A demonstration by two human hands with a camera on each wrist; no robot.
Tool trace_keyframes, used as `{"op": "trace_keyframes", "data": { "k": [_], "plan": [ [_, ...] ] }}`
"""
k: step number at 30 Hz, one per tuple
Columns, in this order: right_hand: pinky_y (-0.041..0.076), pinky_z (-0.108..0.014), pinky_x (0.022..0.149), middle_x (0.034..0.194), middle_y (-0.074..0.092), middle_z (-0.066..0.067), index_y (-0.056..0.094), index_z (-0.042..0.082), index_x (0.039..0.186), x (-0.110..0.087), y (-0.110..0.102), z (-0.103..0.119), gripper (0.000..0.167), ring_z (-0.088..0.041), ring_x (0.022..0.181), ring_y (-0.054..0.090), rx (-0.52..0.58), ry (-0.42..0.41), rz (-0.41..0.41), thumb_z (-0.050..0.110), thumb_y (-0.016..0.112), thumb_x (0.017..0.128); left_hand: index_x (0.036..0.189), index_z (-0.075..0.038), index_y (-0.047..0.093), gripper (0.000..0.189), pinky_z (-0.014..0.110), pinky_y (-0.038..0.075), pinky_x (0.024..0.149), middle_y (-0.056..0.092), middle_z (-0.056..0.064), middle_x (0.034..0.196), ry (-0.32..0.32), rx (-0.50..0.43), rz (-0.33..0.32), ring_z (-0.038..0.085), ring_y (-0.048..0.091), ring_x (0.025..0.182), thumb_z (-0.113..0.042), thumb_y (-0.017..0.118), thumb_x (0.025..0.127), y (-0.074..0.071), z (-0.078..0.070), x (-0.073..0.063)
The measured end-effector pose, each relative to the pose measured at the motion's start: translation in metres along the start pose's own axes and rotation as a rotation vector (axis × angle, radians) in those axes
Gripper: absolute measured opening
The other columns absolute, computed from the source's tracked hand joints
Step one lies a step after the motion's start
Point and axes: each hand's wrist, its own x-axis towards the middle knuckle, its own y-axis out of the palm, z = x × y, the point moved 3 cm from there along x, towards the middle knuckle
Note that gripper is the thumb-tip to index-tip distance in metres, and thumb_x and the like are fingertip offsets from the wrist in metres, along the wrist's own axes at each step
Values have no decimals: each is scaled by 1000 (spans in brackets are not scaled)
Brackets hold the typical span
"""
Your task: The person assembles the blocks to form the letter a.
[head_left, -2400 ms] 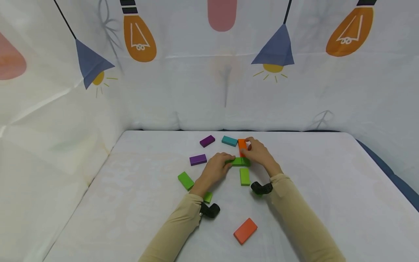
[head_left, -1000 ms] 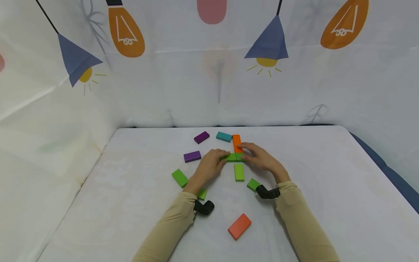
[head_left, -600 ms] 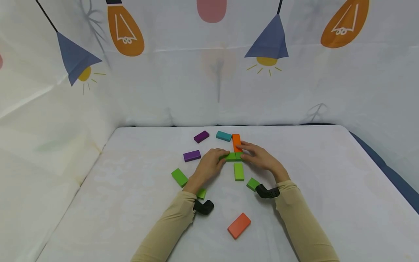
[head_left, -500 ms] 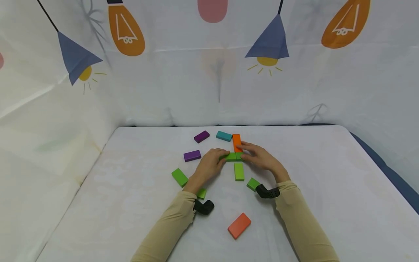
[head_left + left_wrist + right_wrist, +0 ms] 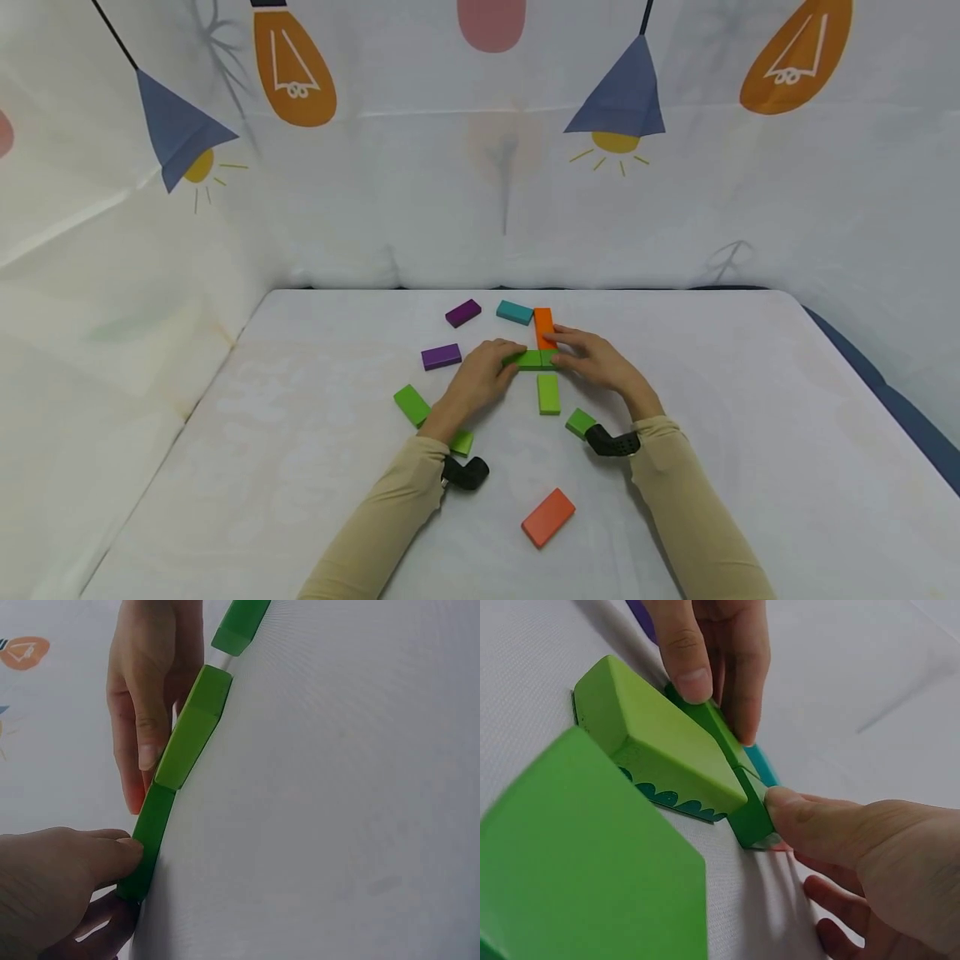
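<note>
Two green blocks [image 5: 529, 360] lie end to end in a row near the table's middle. My left hand [image 5: 480, 377] pinches the left one, thumb on its near face in the left wrist view, fingers hiding its left end. My right hand [image 5: 603, 362] rests its thumb on the right end of the row. Its index finger, fairly straight, touches the side of the upright-lying orange block [image 5: 543, 325] behind the row. In front of them lies a light green block [image 5: 548, 394], touched by neither hand.
A teal block [image 5: 514, 312] lies left of the orange one, with two purple blocks [image 5: 441, 357] farther left. Green blocks [image 5: 412, 405] sit by my left forearm, another green block [image 5: 579, 422] by my right wrist. A red-orange block [image 5: 548, 517] lies nearest me.
My right hand has let go of the orange block and drawn slightly back to the right, its thumb now on the green block's end. Since a second ago, both hands have stayed almost still.
</note>
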Motion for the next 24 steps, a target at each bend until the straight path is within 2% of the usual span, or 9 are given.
{"op": "trace_keyframes", "data": {
  "k": [17,24],
  "plan": [
    [22,-58,112,152,32,-17,48,6,138,-3,0,4,47,-40,141,25,47,19,16,20,58,94,128,-12,58,35,34,43,101,59,4,128,-11,15,-18,20,54,118,-16,58,94,3,-1,0],
    [22,-59,111,152,32,-17,48,8,138,-3,0,3,48,-40,140,25,28,34,16,22,58,94,133,-16,54,40,34,42,104,55,3,133,-7,93,-32,19,52,123,-20,59,94,1,-3,-2]
  ]
}}
